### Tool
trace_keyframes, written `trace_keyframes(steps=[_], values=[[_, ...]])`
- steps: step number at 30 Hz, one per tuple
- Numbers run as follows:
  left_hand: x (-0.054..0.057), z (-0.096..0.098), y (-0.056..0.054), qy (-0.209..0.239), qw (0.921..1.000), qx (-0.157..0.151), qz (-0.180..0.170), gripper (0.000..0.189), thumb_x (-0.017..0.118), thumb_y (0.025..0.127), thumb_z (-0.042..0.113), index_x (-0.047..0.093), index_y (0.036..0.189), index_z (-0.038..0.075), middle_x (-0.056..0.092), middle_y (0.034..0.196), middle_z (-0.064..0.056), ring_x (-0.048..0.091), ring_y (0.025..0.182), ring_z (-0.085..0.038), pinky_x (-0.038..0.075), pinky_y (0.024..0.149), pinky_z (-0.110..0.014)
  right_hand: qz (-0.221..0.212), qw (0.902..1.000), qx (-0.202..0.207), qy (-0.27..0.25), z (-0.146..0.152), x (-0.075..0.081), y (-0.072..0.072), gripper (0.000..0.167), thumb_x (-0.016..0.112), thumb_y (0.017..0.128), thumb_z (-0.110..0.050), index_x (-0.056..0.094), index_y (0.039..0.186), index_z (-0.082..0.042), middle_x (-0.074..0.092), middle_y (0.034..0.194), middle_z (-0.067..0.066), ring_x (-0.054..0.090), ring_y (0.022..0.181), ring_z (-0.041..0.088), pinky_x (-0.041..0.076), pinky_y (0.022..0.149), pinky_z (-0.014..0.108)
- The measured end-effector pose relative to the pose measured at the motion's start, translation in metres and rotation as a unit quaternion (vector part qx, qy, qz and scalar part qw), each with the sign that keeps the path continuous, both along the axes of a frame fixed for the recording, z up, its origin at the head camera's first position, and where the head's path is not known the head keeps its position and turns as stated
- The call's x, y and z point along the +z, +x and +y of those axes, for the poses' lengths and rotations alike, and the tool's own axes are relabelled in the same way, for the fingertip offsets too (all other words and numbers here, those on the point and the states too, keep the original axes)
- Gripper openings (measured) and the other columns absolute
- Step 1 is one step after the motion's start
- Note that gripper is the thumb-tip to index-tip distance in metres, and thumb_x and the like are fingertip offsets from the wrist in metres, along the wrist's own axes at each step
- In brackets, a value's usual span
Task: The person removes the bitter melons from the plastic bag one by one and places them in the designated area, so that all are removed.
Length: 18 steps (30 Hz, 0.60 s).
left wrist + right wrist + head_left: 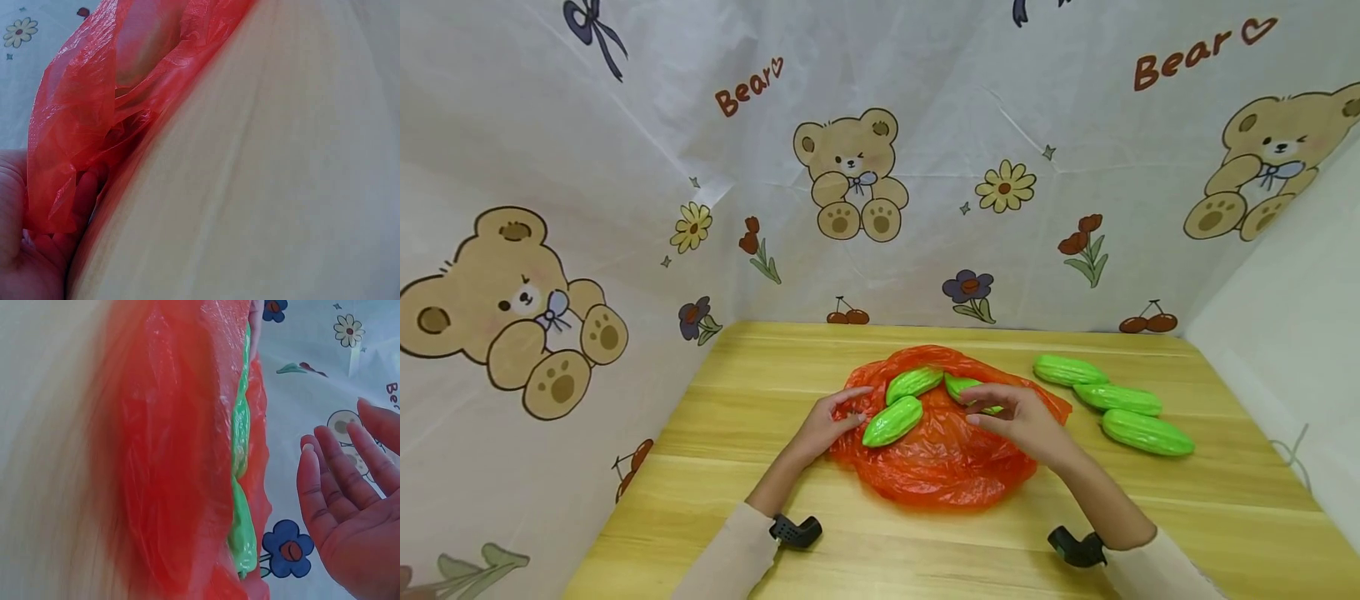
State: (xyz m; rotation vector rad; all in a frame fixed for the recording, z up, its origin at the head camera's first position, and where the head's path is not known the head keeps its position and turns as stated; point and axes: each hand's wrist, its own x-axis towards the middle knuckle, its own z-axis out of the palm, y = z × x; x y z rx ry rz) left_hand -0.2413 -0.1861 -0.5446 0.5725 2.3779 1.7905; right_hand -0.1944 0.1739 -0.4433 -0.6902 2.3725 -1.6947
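A red plastic bag [936,479] lies spread on the table. Three glossy, ridged green bitter melons rest on it: a front one [892,422], a back one [915,382] and one partly covered [958,386]. My left hand [823,429] is at the bag's left edge, thumb and index finger apart beside the front melon. In the left wrist view, red film [75,125] drapes over some of its fingers. My right hand [1026,421] hovers above the bag's right side, fingers loosely bent and holding nothing; the right wrist view shows its bare palm [362,531].
Three more bitter melons lie right of the bag: a rear one [1070,370], a middle one [1117,399] and a front one [1147,432]. The wooden table [880,558] meets a bear-printed cloth [925,275] behind. A thin cord [1292,454] is at the right edge.
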Motion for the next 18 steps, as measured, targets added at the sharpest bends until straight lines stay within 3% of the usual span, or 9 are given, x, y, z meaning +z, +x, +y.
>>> trace_keyframes(steps=[12,18], values=[[0.003,0.0,0.002,0.009,0.9999,0.0,-0.012,0.044,0.07,0.097,0.019,0.063,0.14,0.023,0.054,0.147,-0.002,0.041,0.142,-0.025,0.039,0.111,-0.05,-0.013,0.9998,-0.012,0.007,-0.024,-0.01,-0.008,0.04,0.076,0.092,-0.017,0.068,0.13,-0.007,0.067,0.128,0.011,0.058,0.121,0.044,0.054,0.089,0.027],[0.002,0.001,0.0,0.011,0.9998,0.005,-0.017,0.045,0.069,0.097,0.013,0.062,0.141,0.018,0.054,0.148,-0.004,0.041,0.142,-0.026,0.038,0.112,-0.05,-0.031,0.9994,-0.014,0.002,-0.034,-0.018,-0.013,0.046,0.077,0.091,-0.018,0.065,0.134,-0.007,0.06,0.138,0.02,0.053,0.129,0.044,0.051,0.101,0.045]])
